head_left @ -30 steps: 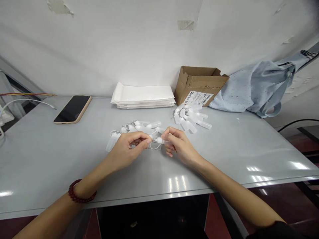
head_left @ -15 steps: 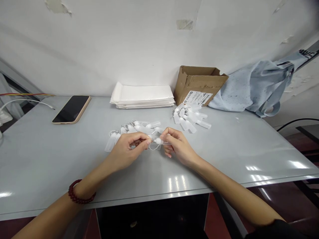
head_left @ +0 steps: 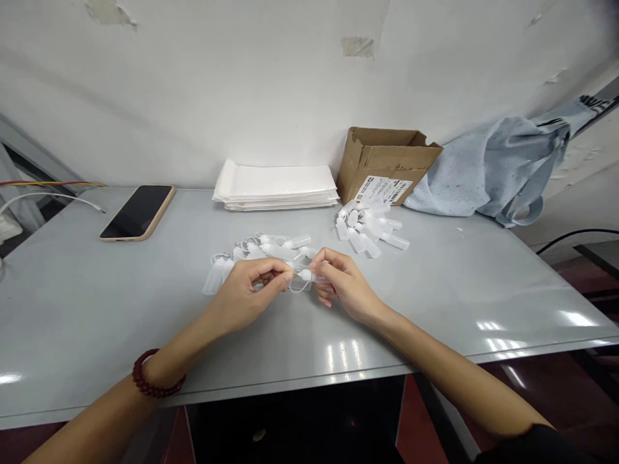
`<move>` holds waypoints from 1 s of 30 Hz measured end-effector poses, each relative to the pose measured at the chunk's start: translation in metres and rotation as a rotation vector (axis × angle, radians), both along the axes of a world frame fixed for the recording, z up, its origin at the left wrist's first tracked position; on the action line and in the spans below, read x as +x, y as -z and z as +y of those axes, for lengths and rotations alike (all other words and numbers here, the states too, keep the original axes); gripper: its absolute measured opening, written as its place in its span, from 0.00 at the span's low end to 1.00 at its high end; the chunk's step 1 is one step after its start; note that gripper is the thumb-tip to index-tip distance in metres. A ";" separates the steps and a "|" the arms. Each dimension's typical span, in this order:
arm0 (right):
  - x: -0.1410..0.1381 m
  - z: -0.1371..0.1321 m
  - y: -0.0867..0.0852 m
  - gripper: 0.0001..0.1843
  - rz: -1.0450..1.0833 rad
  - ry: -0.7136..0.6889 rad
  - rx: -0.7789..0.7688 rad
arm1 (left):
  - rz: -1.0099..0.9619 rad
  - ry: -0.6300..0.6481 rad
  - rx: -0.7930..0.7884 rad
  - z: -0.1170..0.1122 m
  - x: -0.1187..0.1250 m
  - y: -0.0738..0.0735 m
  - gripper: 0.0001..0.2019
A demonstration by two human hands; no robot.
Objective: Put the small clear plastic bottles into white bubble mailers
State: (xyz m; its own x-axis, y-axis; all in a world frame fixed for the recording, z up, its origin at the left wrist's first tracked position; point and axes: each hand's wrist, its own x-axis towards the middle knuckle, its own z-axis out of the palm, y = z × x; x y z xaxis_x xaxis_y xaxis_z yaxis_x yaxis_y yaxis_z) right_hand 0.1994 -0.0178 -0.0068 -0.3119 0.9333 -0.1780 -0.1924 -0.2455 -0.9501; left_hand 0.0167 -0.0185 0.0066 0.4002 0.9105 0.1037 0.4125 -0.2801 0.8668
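Observation:
In the head view, a small translucent squeeze bottle [head_left: 306, 275] with a white top lies level between my hands. My right hand [head_left: 345, 280] is closed around its body and hides most of it. The thumb and fingertips of my left hand [head_left: 256, 287] pinch the thin tip at the bottle's other end; exactly what they cover is too small to make out. A thin white loop hangs from the top, below my fingers. Just behind my hands lies a group of similar bottles [head_left: 218, 274], several with looped cap straps.
A second heap of small bottles [head_left: 370, 227] lies before an open cardboard box [head_left: 387, 167]. White padded envelopes [head_left: 275, 183] are stacked along the wall. A phone [head_left: 138, 212] and a white cable [head_left: 53, 194] are at left, a light blue cloth bag [head_left: 464, 174] at right.
Almost nothing differs. Both hands keep the same hold on the bottle, with only a very slight shift at the fingertips.

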 end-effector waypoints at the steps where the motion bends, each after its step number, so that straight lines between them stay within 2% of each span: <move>1: 0.000 0.000 0.000 0.05 -0.001 -0.001 0.000 | -0.002 0.003 0.000 0.000 0.000 0.000 0.11; 21: 0.001 0.000 -0.002 0.06 0.013 -0.021 -0.015 | -0.038 0.018 -0.068 0.000 -0.001 -0.001 0.10; 27: 0.005 0.002 -0.005 0.12 0.042 -0.082 0.003 | -0.152 0.013 -0.142 0.001 -0.004 -0.001 0.17; 30: 0.006 0.003 -0.004 0.13 0.038 -0.077 0.012 | -0.176 -0.013 -0.139 0.001 -0.004 -0.001 0.18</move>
